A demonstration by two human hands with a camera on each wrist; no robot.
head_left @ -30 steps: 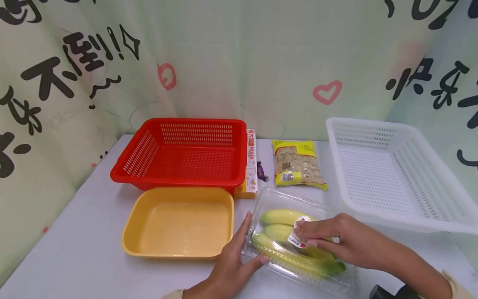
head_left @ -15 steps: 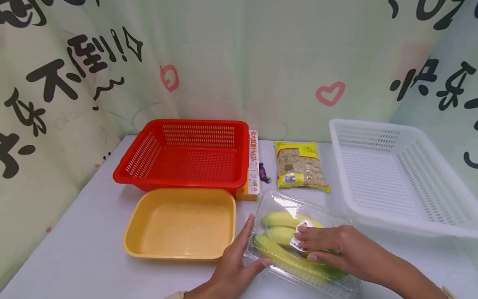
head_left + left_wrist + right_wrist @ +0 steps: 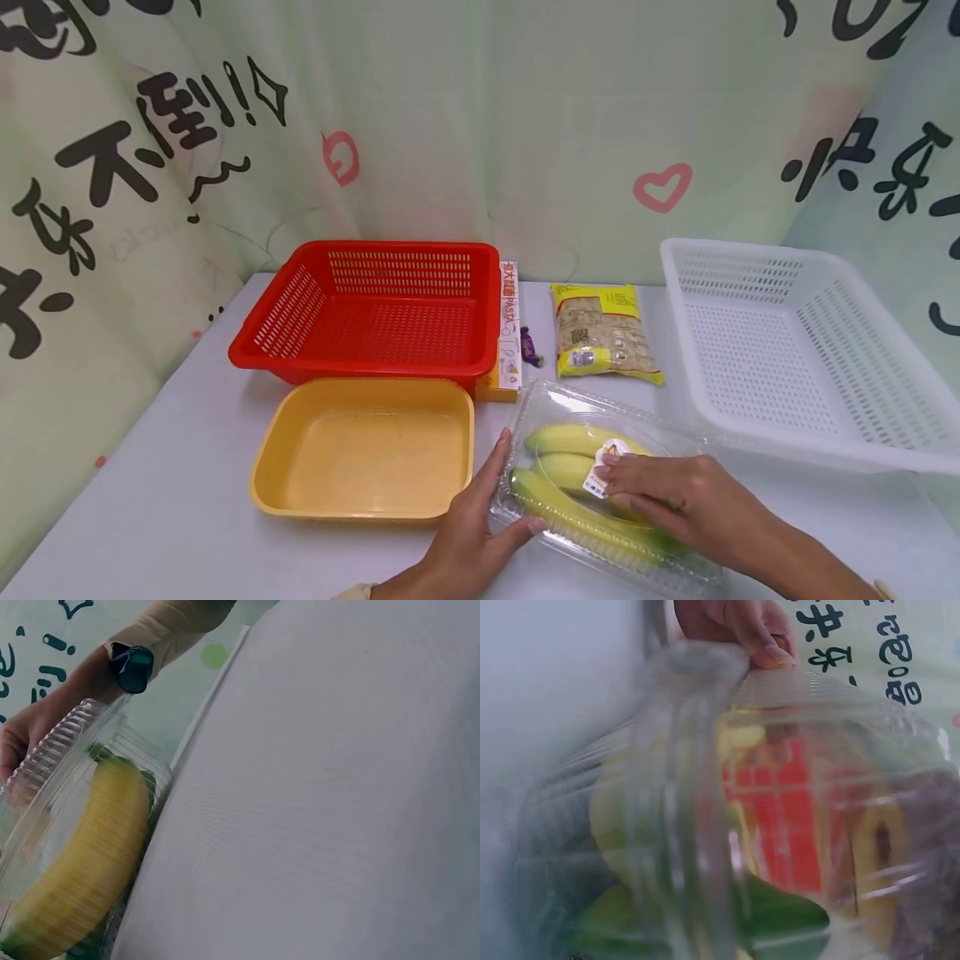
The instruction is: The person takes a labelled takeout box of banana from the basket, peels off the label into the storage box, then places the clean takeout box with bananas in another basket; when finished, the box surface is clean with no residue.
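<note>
A clear plastic clamshell box [image 3: 570, 400] with yellow-green bananas [image 3: 562, 437] and a white label lies on the table near the front edge. My left hand [image 3: 504, 487] cups the box's left end, with straight fingers along its side and the thumb on its front edge. Flat on the lid lies my right hand [image 3: 637, 487], its fingertips at the label. The left wrist view shows the box [image 3: 56, 750], one banana [image 3: 82, 855] and the right hand [image 3: 26, 731] on top. In the blurred right wrist view, the box [image 3: 727, 825] fills the frame and the left hand's thumb [image 3: 761, 634] sits at its edge.
A yellow tub [image 3: 277, 433] stands left of the box, with a red basket [image 3: 258, 350] behind it. A large white basket [image 3: 697, 392] is at the right. A pasta box [image 3: 508, 325], a purple candy [image 3: 530, 346] and a yellow packet [image 3: 603, 333] lie at the back. A printed curtain surrounds the table.
The right hand has slid slightly along the lid toward me. The left hand and the box stay where they were.
</note>
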